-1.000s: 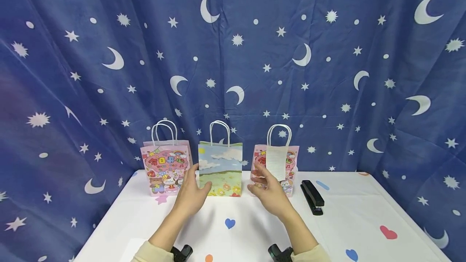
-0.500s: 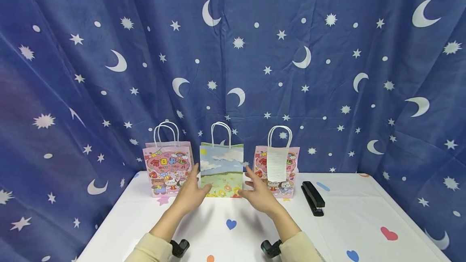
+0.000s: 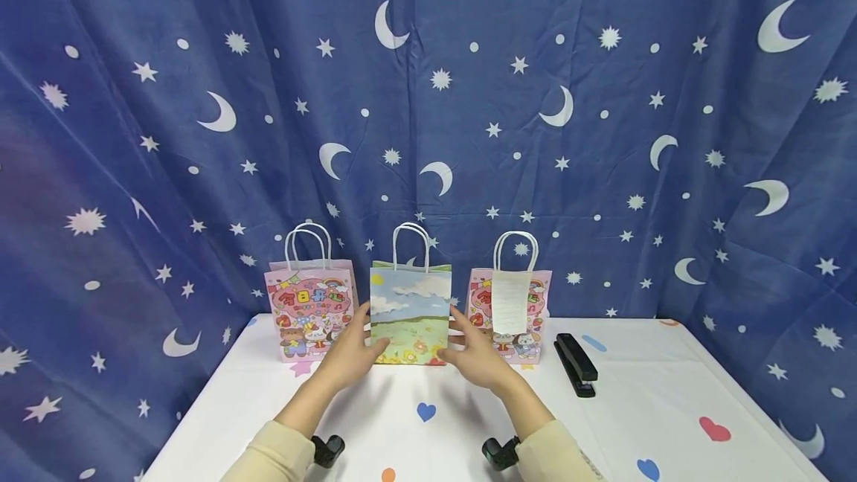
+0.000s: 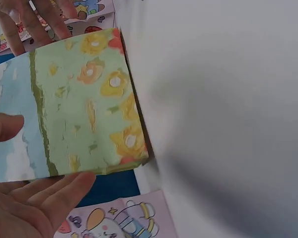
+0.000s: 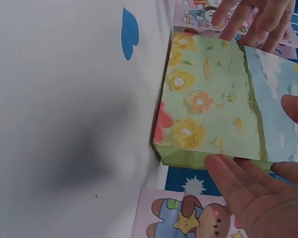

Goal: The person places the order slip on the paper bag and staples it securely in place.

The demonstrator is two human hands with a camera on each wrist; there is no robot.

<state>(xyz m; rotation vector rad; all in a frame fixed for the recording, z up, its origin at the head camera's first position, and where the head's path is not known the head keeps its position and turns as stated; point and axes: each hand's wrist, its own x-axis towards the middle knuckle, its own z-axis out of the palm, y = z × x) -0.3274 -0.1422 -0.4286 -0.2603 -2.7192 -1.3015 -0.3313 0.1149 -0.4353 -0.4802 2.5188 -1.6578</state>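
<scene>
A white table (image 3: 402, 437) carries bags (image 3: 411, 318) and a stapler (image 3: 575, 364).

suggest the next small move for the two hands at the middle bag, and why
Probably squeeze the middle bag gently from both sides, since the left hand and right hand flank it with fingers fairly straight, while it stands upright on the table.

Cream sleeves (image 3: 271, 455), black wrist cameras (image 3: 327, 452)

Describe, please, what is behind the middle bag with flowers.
The blue curtain hangs behind the flowered bag, showing above it and through its white handles. What lies lower, directly behind the bag's body, is covered.
</scene>
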